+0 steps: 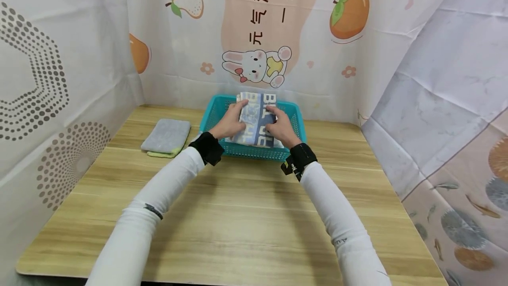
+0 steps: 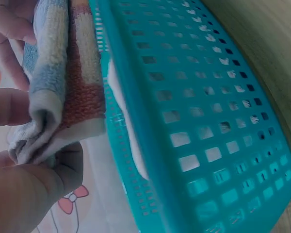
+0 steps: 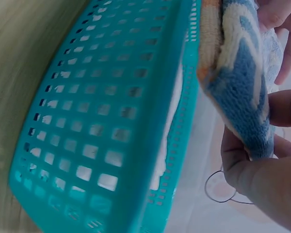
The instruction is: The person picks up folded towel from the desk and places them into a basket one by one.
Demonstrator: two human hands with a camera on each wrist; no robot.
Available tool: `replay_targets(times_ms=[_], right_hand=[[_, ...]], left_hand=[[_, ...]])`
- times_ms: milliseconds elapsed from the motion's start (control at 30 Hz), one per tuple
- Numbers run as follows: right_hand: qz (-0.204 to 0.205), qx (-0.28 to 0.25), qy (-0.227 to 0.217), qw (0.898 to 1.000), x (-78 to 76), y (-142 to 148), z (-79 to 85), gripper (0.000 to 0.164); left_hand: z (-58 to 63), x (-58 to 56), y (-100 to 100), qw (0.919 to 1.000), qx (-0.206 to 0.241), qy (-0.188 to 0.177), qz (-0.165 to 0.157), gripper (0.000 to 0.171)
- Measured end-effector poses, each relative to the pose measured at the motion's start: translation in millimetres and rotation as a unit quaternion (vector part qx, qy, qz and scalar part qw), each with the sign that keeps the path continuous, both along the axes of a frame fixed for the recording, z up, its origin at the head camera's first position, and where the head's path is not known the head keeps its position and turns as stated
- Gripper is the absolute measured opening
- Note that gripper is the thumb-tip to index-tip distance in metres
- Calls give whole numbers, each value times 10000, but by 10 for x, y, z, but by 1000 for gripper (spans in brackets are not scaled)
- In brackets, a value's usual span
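A folded blue-and-white towel [image 1: 255,118] with pale letter shapes is held up over the teal plastic basket [image 1: 254,151]. The left hand [image 1: 230,122] grips its left side, thumb on the near face. On the opposite side the right hand [image 1: 282,126] pinches the edge between thumb and fingers. Both wrist views show thick layers of terry cloth [image 2: 51,58], with a reddish-orange and cream part [image 3: 210,34] on the basket side. Inside the basket lies something white and soft [image 3: 169,131], mostly hidden behind the perforated wall.
Left of the basket, a grey folded cloth [image 1: 166,135] with a yellow-green layer below lies on the wooden table [image 1: 246,215]. Printed curtains [image 1: 301,69] hang behind the table and along both sides.
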State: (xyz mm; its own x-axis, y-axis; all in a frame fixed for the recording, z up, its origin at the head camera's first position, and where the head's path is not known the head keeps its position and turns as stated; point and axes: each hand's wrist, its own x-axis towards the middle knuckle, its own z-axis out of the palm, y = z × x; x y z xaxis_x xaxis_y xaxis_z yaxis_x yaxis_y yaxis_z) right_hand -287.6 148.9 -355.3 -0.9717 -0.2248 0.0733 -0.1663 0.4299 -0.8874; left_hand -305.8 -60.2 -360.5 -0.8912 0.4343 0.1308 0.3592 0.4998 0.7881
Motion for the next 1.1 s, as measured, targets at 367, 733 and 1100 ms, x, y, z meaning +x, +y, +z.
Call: replay_targets(times_ms=[367, 733, 1100], right_hand=[[369, 766, -182, 9962, -156, -6, -179, 82], [346, 1295, 52, 9910, -194, 18, -294, 72], [80, 1777, 644, 9819, -238, 57, -350, 50]], left_hand=[[-158, -73, 25, 9991, -310, -220, 167, 78], [-291, -121, 67, 9980, -599, -102, 195, 72], [-283, -154, 189, 9968, -704, 105, 370, 55]])
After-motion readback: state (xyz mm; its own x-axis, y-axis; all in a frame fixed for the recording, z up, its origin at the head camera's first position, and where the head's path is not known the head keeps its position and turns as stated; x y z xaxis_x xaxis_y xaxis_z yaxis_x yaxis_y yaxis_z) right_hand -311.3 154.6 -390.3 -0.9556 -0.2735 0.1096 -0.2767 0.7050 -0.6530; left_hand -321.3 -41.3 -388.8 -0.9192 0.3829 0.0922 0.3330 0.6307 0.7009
